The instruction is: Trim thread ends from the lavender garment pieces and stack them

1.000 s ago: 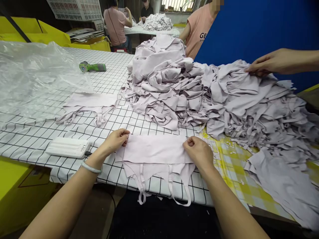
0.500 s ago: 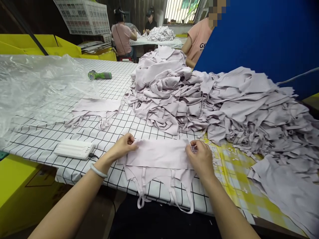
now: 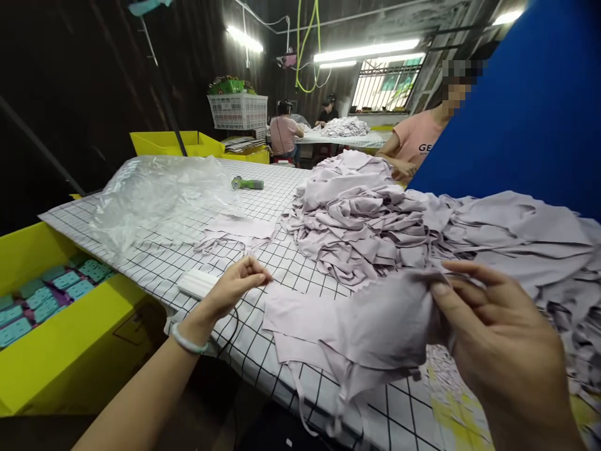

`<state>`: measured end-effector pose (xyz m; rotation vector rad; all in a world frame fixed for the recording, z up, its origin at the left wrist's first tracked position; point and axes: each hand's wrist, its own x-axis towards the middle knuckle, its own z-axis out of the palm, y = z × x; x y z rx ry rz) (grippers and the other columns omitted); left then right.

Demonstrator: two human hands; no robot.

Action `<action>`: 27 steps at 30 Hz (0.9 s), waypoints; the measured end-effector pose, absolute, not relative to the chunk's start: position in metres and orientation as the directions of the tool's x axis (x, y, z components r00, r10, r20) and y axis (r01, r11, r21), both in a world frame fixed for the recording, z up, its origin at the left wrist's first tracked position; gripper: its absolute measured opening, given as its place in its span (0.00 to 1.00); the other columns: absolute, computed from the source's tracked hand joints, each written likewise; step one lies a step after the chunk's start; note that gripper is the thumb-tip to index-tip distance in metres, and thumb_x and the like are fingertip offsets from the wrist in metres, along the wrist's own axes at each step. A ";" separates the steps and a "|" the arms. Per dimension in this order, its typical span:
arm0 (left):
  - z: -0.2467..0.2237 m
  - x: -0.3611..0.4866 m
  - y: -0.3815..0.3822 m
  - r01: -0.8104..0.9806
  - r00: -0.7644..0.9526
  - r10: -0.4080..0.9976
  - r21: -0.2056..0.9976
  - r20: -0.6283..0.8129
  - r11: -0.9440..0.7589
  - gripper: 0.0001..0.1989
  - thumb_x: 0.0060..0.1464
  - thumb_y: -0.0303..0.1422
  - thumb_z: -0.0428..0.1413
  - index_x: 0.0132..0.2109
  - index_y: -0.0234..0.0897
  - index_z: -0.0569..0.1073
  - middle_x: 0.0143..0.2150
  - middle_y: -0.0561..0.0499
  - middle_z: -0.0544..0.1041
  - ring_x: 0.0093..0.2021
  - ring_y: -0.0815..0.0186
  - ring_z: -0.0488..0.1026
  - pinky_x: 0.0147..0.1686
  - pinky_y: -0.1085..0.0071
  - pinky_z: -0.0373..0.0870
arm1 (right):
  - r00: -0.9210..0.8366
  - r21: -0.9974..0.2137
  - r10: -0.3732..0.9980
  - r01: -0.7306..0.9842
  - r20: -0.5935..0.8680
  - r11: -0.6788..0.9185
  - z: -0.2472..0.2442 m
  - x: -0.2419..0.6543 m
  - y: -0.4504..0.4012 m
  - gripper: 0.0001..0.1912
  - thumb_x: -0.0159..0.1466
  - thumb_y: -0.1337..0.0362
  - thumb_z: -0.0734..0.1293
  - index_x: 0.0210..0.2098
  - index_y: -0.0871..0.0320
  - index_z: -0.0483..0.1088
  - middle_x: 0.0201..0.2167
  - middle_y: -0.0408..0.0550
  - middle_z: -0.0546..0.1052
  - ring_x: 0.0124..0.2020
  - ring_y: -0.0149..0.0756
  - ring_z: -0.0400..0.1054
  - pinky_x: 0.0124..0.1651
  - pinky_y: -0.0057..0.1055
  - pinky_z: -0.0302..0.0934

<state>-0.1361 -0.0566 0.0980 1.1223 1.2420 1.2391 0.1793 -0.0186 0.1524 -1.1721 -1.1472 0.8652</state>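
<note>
A pale pink strappy garment lies on the white grid-patterned table cloth near the front edge, its straps hanging over. My right hand, raised close to the camera, pinches the garment's right end and lifts it off the cloth. My left hand is closed at the garment's upper left corner; whether cloth is between its fingertips is too small to tell. Beyond it lies a second flat garment. Large heaps of similar garments rise behind and to the right.
Clear plastic sheeting covers the far left, beside a green tool. A white power bank with a cable lies by my left wrist. Left stands a yellow box. A blue panel rises at right; a person sits behind the heap.
The view has tilted up and shifted left. My right hand has risen toward the camera, lifting and folding the garment's right end, which lay flat before.
</note>
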 end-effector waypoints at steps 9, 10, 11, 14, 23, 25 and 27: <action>0.148 -0.111 0.034 0.070 0.480 0.837 0.940 0.263 -0.335 0.36 0.45 0.32 0.69 0.61 0.43 0.68 0.61 0.43 0.70 0.64 0.51 0.63 0.63 0.52 0.57 | -0.516 -0.937 0.788 -0.101 0.336 0.334 0.267 0.093 0.030 0.16 0.56 0.65 0.74 0.44 0.56 0.74 0.28 0.41 0.78 0.24 0.30 0.73 0.23 0.23 0.67; 0.151 -0.114 0.037 0.123 0.527 0.824 0.941 0.206 -0.314 0.27 0.46 0.32 0.68 0.54 0.39 0.74 0.53 0.44 0.75 0.57 0.52 0.69 0.59 0.54 0.63 | -0.497 -0.925 0.785 -0.109 0.368 0.364 0.276 0.088 0.035 0.14 0.57 0.69 0.73 0.43 0.57 0.74 0.26 0.40 0.77 0.24 0.28 0.72 0.23 0.22 0.66; 0.152 -0.121 0.037 0.180 0.554 0.822 0.945 0.133 -0.274 0.19 0.46 0.33 0.67 0.47 0.36 0.77 0.46 0.45 0.77 0.50 0.54 0.73 0.54 0.56 0.66 | -0.467 -0.913 0.790 -0.116 0.398 0.391 0.283 0.083 0.041 0.13 0.57 0.71 0.72 0.42 0.58 0.74 0.25 0.39 0.77 0.22 0.26 0.70 0.23 0.22 0.64; 0.143 -0.154 0.027 0.203 0.517 0.856 0.973 -0.013 -0.108 0.10 0.44 0.32 0.67 0.35 0.33 0.77 0.36 0.49 0.76 0.39 0.61 0.73 0.42 0.63 0.70 | -0.381 -0.884 0.800 -0.135 0.464 0.449 0.292 0.075 0.056 0.12 0.58 0.74 0.70 0.42 0.59 0.74 0.24 0.37 0.76 0.21 0.23 0.68 0.23 0.22 0.61; 0.117 -0.231 0.009 -0.186 0.107 0.994 0.982 -0.022 0.042 0.20 0.43 0.36 0.69 0.44 0.36 0.75 0.35 0.51 0.75 0.33 0.68 0.72 0.36 0.73 0.68 | -0.397 -0.865 0.769 -0.265 0.501 0.426 0.265 0.025 0.098 0.11 0.56 0.70 0.73 0.39 0.59 0.75 0.27 0.39 0.77 0.27 0.23 0.69 0.29 0.20 0.63; 0.116 -0.242 0.004 -0.053 0.187 0.978 0.993 -0.090 0.101 0.19 0.43 0.36 0.68 0.42 0.34 0.77 0.38 0.47 0.77 0.38 0.63 0.74 0.42 0.68 0.70 | -0.383 -0.849 0.757 -0.259 0.529 0.461 0.260 0.015 0.109 0.11 0.55 0.70 0.74 0.38 0.58 0.75 0.28 0.38 0.76 0.29 0.24 0.69 0.30 0.20 0.64; 0.117 -0.256 -0.006 0.043 0.199 0.973 0.992 -0.122 0.116 0.14 0.45 0.37 0.67 0.38 0.34 0.78 0.39 0.46 0.78 0.41 0.60 0.74 0.46 0.64 0.71 | -0.367 -0.843 0.759 -0.242 0.537 0.479 0.252 0.011 0.118 0.11 0.54 0.67 0.75 0.37 0.57 0.75 0.29 0.38 0.75 0.29 0.25 0.70 0.29 0.21 0.64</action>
